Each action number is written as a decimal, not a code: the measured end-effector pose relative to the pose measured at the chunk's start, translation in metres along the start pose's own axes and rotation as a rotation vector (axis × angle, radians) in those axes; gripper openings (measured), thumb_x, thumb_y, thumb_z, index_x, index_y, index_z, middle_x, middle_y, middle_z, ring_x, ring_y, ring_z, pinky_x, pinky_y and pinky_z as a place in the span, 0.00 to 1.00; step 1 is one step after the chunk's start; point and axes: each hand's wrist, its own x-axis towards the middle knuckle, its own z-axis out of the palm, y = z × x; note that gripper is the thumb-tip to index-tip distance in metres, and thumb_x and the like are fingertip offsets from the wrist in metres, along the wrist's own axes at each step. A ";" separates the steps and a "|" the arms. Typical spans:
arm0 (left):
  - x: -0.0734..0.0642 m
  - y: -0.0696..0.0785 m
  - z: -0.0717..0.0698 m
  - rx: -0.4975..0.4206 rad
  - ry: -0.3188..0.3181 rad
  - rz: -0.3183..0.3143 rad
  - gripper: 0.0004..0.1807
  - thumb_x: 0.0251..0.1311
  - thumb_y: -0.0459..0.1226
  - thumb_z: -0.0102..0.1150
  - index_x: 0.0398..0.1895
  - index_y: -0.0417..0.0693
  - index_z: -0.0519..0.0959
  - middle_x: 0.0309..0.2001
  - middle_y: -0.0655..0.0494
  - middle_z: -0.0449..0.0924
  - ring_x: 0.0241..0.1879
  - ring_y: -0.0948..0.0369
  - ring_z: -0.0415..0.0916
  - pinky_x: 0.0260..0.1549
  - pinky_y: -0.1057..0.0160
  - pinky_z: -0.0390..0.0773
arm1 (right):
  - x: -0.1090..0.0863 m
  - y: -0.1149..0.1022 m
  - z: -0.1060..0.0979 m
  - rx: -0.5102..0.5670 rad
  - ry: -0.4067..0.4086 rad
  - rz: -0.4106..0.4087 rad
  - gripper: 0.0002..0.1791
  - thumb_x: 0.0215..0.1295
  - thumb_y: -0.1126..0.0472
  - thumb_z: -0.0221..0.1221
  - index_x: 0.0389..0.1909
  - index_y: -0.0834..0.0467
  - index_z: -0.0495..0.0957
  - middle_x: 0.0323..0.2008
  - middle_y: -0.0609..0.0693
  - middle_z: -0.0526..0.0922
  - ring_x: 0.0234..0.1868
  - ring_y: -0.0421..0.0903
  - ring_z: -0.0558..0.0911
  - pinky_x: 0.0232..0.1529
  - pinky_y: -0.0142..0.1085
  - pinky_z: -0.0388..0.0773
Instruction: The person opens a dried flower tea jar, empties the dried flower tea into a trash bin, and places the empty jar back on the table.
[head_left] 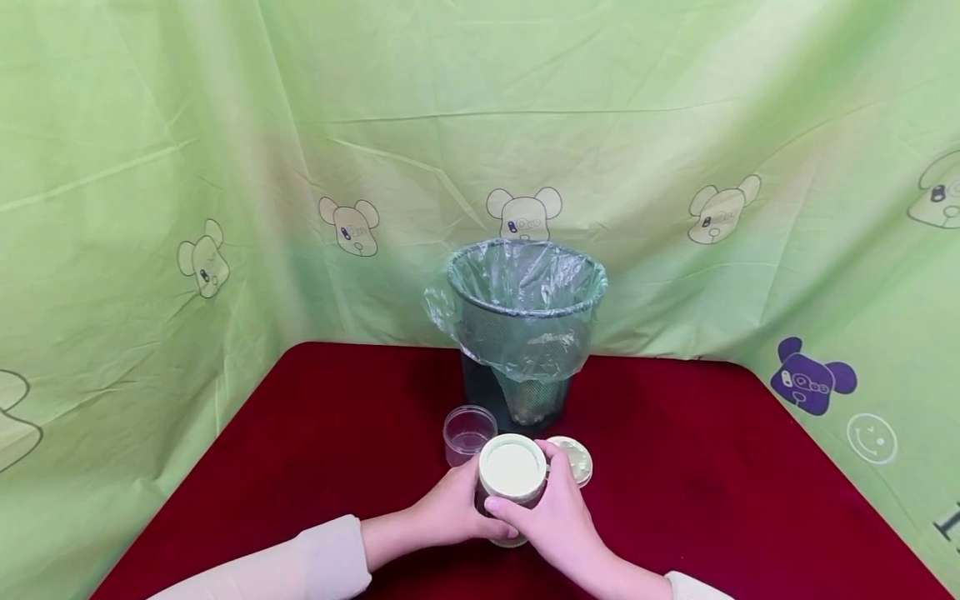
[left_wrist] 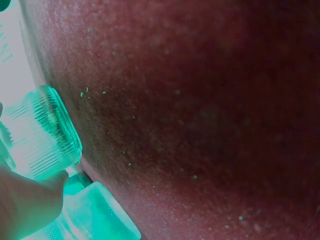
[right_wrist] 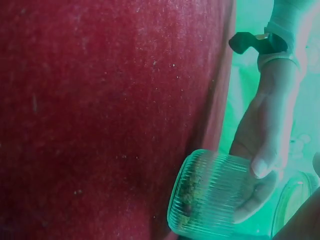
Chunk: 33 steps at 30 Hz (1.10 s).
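Observation:
Both hands are at a ribbed clear jar in front of the bin; yellowish-green bits lie in its lower part. A pale round lid is at the jar's top. My left hand grips the jar's body from the left, its thumb across the near side. The right hand holds the lid's rim from the right, thumb in front and fingers behind. The left wrist view shows the ribbed jar at the left edge. Whether the lid sits tight on the jar cannot be told.
A clear plastic tub stands uncovered just behind the left hand. A pale disc-shaped lid lies behind the right hand, partly hidden. Farther back stands a mesh bin with a green bag liner. Small crumbs dot the red tablecloth.

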 end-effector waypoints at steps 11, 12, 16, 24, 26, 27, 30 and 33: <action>0.000 -0.001 0.001 -0.009 -0.006 0.031 0.45 0.44 0.45 0.77 0.67 0.57 0.63 0.56 0.64 0.75 0.55 0.65 0.72 0.57 0.62 0.71 | 0.004 0.005 0.005 0.010 -0.007 -0.040 0.46 0.45 0.49 0.75 0.62 0.60 0.62 0.53 0.51 0.74 0.52 0.47 0.75 0.51 0.46 0.71; 0.000 -0.001 0.001 -0.005 -0.005 0.028 0.45 0.44 0.45 0.77 0.67 0.56 0.63 0.56 0.64 0.75 0.55 0.65 0.72 0.57 0.62 0.70 | 0.005 0.006 0.003 0.022 -0.019 -0.051 0.45 0.45 0.50 0.75 0.62 0.59 0.63 0.53 0.50 0.74 0.52 0.47 0.75 0.52 0.45 0.72; 0.000 0.002 0.000 -0.001 0.000 0.011 0.45 0.44 0.45 0.77 0.67 0.56 0.63 0.56 0.63 0.75 0.56 0.65 0.72 0.57 0.62 0.70 | 0.013 0.013 -0.004 0.074 -0.099 -0.102 0.43 0.45 0.52 0.75 0.61 0.57 0.66 0.51 0.47 0.75 0.52 0.44 0.75 0.54 0.41 0.72; 0.000 0.003 0.000 0.017 0.002 -0.033 0.45 0.43 0.45 0.77 0.65 0.55 0.64 0.55 0.64 0.75 0.54 0.66 0.72 0.56 0.62 0.71 | 0.037 0.037 -0.018 0.118 -0.353 -0.293 0.40 0.52 0.55 0.71 0.64 0.53 0.63 0.55 0.46 0.74 0.55 0.45 0.73 0.56 0.38 0.71; 0.000 0.003 0.000 0.027 0.005 -0.039 0.45 0.42 0.45 0.78 0.65 0.55 0.64 0.54 0.64 0.75 0.54 0.66 0.72 0.55 0.62 0.71 | 0.044 0.040 -0.021 0.162 -0.425 -0.336 0.39 0.53 0.56 0.70 0.65 0.53 0.62 0.56 0.47 0.74 0.56 0.45 0.73 0.56 0.37 0.71; 0.000 0.002 0.000 0.028 0.007 -0.041 0.45 0.42 0.45 0.78 0.65 0.55 0.64 0.54 0.64 0.75 0.53 0.66 0.72 0.55 0.62 0.72 | 0.047 0.042 -0.022 0.186 -0.459 -0.350 0.39 0.53 0.57 0.70 0.65 0.53 0.62 0.57 0.47 0.74 0.56 0.45 0.73 0.56 0.37 0.71; 0.001 0.002 0.000 0.036 0.009 -0.042 0.45 0.42 0.45 0.78 0.65 0.55 0.64 0.54 0.64 0.76 0.53 0.66 0.73 0.55 0.62 0.72 | 0.057 0.046 -0.025 0.262 -0.557 -0.395 0.39 0.54 0.60 0.69 0.65 0.55 0.62 0.58 0.51 0.73 0.57 0.46 0.72 0.57 0.36 0.71; 0.001 0.002 0.000 0.037 0.005 -0.040 0.45 0.42 0.45 0.78 0.65 0.54 0.64 0.54 0.64 0.76 0.53 0.66 0.73 0.54 0.63 0.72 | 0.062 0.048 -0.027 0.315 -0.617 -0.417 0.39 0.53 0.62 0.67 0.66 0.57 0.61 0.60 0.54 0.71 0.59 0.46 0.71 0.58 0.35 0.70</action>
